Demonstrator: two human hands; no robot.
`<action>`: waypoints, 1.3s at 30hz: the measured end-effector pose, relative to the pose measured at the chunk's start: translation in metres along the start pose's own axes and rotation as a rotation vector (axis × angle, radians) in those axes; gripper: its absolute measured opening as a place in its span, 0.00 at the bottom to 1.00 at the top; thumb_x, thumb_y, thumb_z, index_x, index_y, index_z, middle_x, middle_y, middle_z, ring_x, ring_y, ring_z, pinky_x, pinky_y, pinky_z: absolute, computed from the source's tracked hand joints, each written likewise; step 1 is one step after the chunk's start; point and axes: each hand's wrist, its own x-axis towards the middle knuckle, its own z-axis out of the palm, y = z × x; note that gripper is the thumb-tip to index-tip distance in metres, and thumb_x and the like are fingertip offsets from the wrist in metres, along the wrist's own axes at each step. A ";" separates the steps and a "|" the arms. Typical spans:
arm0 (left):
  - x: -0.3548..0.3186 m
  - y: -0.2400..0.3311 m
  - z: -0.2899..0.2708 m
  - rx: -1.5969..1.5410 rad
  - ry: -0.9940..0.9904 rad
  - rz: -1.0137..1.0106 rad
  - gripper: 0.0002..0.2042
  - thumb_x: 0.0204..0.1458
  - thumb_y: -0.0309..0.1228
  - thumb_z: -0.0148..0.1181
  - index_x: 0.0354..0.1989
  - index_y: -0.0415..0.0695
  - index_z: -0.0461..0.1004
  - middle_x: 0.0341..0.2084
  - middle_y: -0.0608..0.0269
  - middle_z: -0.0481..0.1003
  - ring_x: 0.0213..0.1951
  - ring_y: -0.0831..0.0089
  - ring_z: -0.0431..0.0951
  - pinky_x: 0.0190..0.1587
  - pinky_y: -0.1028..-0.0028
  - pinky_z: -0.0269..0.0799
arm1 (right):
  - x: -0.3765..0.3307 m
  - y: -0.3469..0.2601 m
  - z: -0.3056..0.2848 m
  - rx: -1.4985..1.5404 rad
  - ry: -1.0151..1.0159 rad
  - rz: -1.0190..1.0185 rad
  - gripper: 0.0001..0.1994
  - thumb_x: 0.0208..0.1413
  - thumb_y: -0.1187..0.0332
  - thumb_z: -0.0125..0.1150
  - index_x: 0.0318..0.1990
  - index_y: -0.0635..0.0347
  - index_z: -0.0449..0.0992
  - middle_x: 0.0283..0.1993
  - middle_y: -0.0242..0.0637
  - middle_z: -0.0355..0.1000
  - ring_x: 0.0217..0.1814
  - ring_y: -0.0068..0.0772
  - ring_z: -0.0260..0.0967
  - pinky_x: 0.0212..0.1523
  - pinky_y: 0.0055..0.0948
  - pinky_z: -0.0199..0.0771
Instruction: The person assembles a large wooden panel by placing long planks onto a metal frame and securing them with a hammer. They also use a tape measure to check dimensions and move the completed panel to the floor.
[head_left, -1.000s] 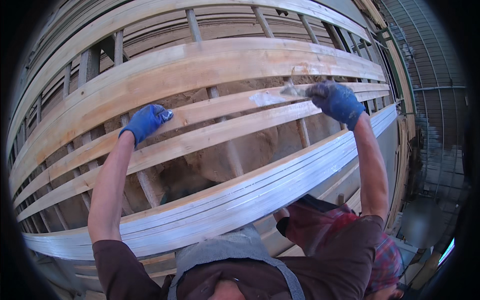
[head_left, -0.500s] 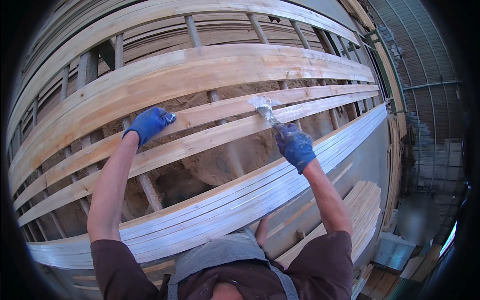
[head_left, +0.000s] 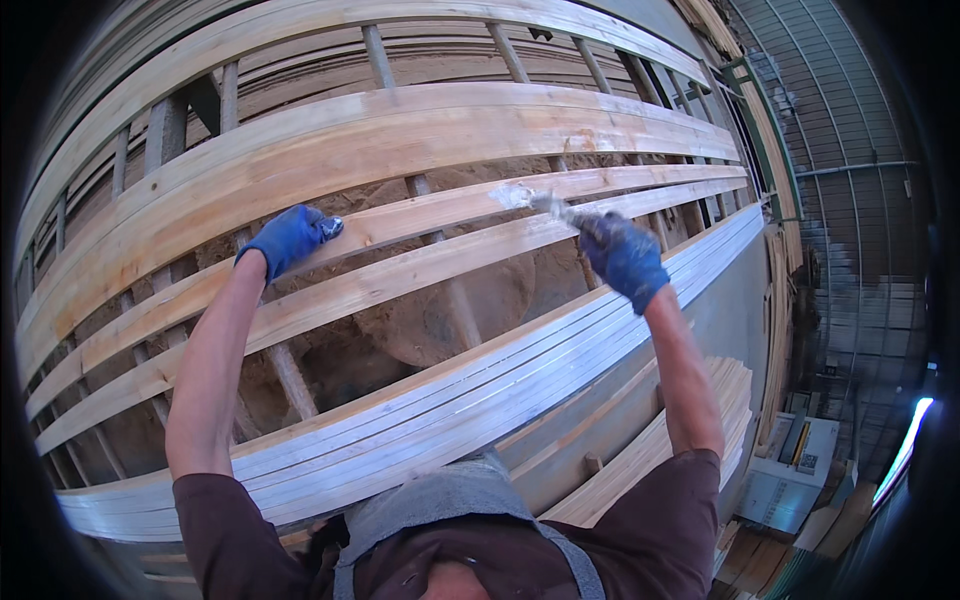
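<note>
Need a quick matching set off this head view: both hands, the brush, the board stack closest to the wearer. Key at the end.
Things
1. Left hand
2. Right hand
3. Brush
4. Board stack closest to the wearer

Places and states
A. White along its side facing the wearer
B. Head end at a white patch on a narrow board
C. Blue-gloved, at a bare wood stretch left of that patch
D. Blue-gloved, closed around a handle

Pairs: 1-C, 2-D, 3-B, 4-A
</note>
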 end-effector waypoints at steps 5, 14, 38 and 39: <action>0.004 -0.002 0.007 -0.039 0.045 0.044 0.23 0.62 0.48 0.55 0.24 0.39 0.73 0.17 0.54 0.68 0.24 0.69 0.63 0.34 0.65 0.65 | 0.032 0.006 0.004 -0.037 -0.026 -0.039 0.10 0.60 0.60 0.54 0.45 0.48 0.78 0.41 0.46 0.77 0.42 0.53 0.76 0.45 0.50 0.76; 0.002 0.006 0.000 0.002 -0.032 -0.010 0.25 0.61 0.53 0.53 0.30 0.40 0.78 0.28 0.45 0.77 0.32 0.52 0.74 0.43 0.61 0.69 | 0.053 0.004 -0.030 0.017 -0.068 -0.006 0.11 0.59 0.59 0.53 0.42 0.47 0.81 0.37 0.43 0.79 0.41 0.52 0.77 0.45 0.48 0.76; 0.022 0.027 -0.030 -0.374 -0.631 -0.457 0.32 0.67 0.57 0.37 0.40 0.41 0.81 0.26 0.58 0.79 0.22 0.69 0.79 0.28 0.70 0.78 | -0.083 0.066 -0.002 1.301 -0.019 0.455 0.15 0.63 0.66 0.59 0.54 0.61 0.77 0.29 0.32 0.75 0.20 0.15 0.67 0.17 0.14 0.61; 0.028 0.025 -0.029 -0.414 -0.663 -0.438 0.32 0.66 0.58 0.37 0.42 0.40 0.80 0.29 0.57 0.80 0.26 0.68 0.80 0.32 0.70 0.79 | -0.083 0.064 0.001 1.299 -0.019 0.466 0.16 0.63 0.65 0.59 0.55 0.61 0.77 0.30 0.33 0.75 0.21 0.15 0.67 0.18 0.14 0.61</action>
